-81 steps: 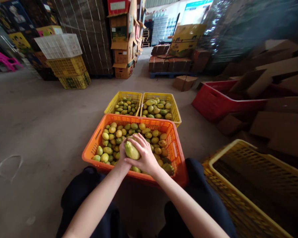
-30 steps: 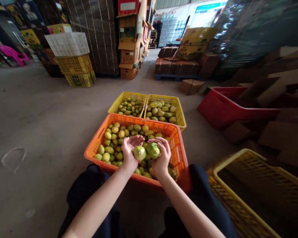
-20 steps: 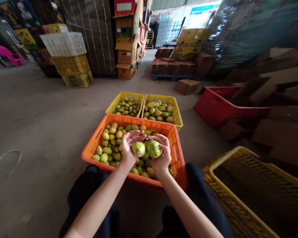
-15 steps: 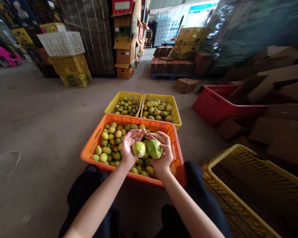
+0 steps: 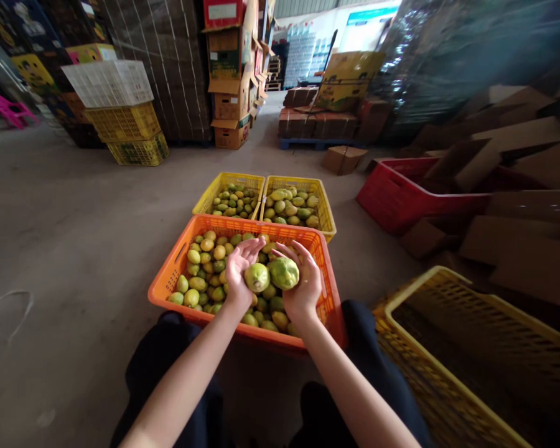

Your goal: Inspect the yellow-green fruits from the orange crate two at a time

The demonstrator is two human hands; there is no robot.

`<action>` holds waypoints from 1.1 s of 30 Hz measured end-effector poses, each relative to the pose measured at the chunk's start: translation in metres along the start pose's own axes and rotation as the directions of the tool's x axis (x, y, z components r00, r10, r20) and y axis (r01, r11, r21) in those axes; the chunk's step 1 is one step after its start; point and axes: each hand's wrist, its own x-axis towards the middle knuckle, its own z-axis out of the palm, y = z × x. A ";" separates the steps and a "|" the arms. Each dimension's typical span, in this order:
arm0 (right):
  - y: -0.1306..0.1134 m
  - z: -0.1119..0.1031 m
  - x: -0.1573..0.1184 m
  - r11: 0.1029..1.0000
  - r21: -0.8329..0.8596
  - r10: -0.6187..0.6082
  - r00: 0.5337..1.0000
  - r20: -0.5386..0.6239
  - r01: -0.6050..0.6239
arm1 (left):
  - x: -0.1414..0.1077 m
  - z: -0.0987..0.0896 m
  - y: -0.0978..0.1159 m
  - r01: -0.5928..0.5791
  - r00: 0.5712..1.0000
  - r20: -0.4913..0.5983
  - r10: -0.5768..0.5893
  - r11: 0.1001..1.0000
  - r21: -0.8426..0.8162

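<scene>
Over the orange crate [image 5: 177,249], my left hand [image 5: 237,274] cups a yellow-green lemon [image 5: 257,278] against its palm, fingers stretched away from me. My right hand [image 5: 309,283] holds a larger, bumpy green lemon [image 5: 284,274], its fingers curved loosely around the far side. The two fruits sit side by side between my palms. Below them, many loose yellow and green lemons [image 5: 196,284] fill the crate, some hidden under my hands and wrists.
Two yellow crates [image 5: 324,205] of similar fruit adjoin the orange crate's far side. A large yellow crate [image 5: 429,286] stands by my right leg. Beyond it are a red bin [image 5: 387,199] and piled cardboard [image 5: 518,236]. Stacked crates [image 5: 126,121] stand at the far left.
My right hand has turned a little and its fingers have spread upward, rolling the bumpy green lemon slightly. Both lemons stay in my hands. The whole view has shifted slightly.
</scene>
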 end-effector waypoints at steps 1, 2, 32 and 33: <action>0.000 0.000 0.000 1.000 0.008 0.011 1.000 -0.004 -0.011 | 0.000 0.000 0.000 0.008 1.000 -0.008 -0.008 1.000 0.005; 0.000 0.000 0.000 1.000 0.018 0.023 1.000 -0.005 -0.023 | 0.001 -0.001 0.000 0.015 1.000 -0.012 -0.015 1.000 0.009; 0.015 -0.006 0.006 0.903 -0.223 0.382 0.924 0.025 -0.367 | 0.022 -0.015 0.011 0.452 0.722 -0.463 -0.514 0.857 -0.248; 0.012 -0.006 0.006 0.896 -0.257 0.376 0.926 0.012 -0.361 | 0.022 -0.014 0.012 0.423 0.743 -0.460 -0.486 0.874 -0.239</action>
